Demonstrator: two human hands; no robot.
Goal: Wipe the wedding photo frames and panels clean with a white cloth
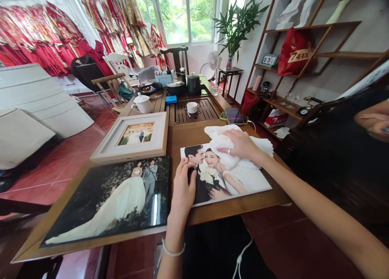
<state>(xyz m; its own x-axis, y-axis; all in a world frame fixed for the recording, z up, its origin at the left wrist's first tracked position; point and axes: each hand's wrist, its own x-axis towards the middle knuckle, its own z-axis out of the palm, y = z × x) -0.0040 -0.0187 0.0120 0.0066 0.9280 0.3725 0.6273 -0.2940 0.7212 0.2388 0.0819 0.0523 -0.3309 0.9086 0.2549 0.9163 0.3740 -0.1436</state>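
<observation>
Under my hands a glossy photo panel [243,186] of a couple in wedding clothes lies flat on the wooden table [219,214]. My right hand [240,144] grips a bunched white cloth [220,134] and presses it on the panel's upper right part; more of the cloth spreads out beneath my wrist. My left hand [184,184] rests on the panel's left edge with fingers stretched out. Left of it lies a larger dark photo panel [121,202] of a couple outdoors. Behind that sits a wood-framed photo [159,135] with a wide white mat.
Farther back are a slatted tea tray [179,112] with a white cup [192,107], a lidded mug [142,103] and a black kettle [193,84]. A phone [235,116] with a cable lies at the right edge. Another person's hand [375,119] shows at far right.
</observation>
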